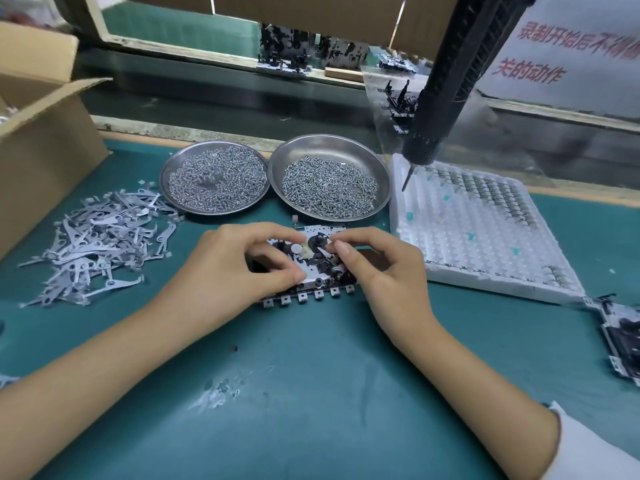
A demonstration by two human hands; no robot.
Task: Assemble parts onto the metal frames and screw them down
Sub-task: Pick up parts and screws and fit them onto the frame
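A metal frame [313,292] with black parts and a row of square tabs along its near edge lies on the green mat in the middle. My left hand [235,271] rests on its left side, fingers curled, thumb and forefinger pressing down on the frame. My right hand [384,268] is at the frame's right side and pinches a small pointed metal part [325,251] over the black round piece. Most of the frame is hidden under both hands.
Two steel dishes of screws [214,178] [329,183] stand behind the frame. A heap of flat metal levers [100,244] lies at the left beside a cardboard box [41,133]. A white foam tray [478,233] sits right, an electric screwdriver [446,95] hanging above it. Another frame [620,337] lies far right.
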